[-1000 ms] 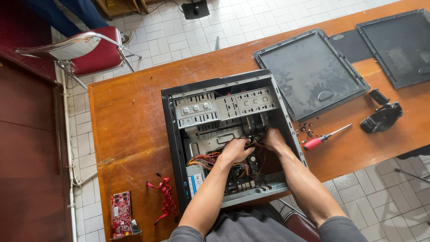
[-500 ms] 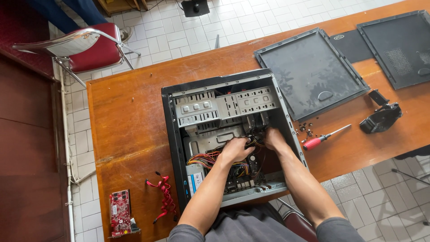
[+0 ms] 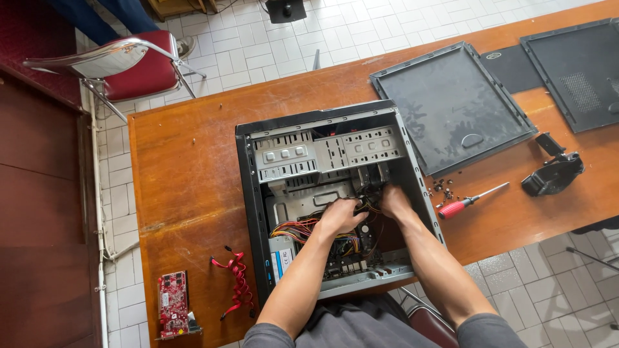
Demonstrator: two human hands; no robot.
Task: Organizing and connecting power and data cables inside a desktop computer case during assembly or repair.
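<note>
1. Both hands reach into the open computer case [image 3: 253, 212], which lies on its side in the middle of the frame on the wooden table [image 3: 187, 174].
2. The left hand [image 3: 340, 216] is curled, knuckles up, over the bundle of coloured cables [image 3: 303, 230] at the centre of the case; its fingertips are tucked down among the wires, so I cannot tell for sure whether it grips a connector or only presses on them.
3. The right hand [image 3: 394, 201] sits just right of it, against the case's right wall, fingers buried below the drive bays [image 3: 329, 153]; what it holds is hidden.
4. Compared with the frames a second and half a second ago, almost nothing has changed: both hands remain in the same pocket of the case, with at most a slight shift of the fingers. I judge that the work on the cables is still in the same step, with nothing pulled free yet.
5. Around the case: a red-handled screwdriver [image 3: 469, 202] and loose screws [image 3: 443, 189] at right, a black side panel [image 3: 451, 106] at upper right, a red expansion card [image 3: 174, 303] and a red ribbon cable [image 3: 237, 283] at lower left.
</note>
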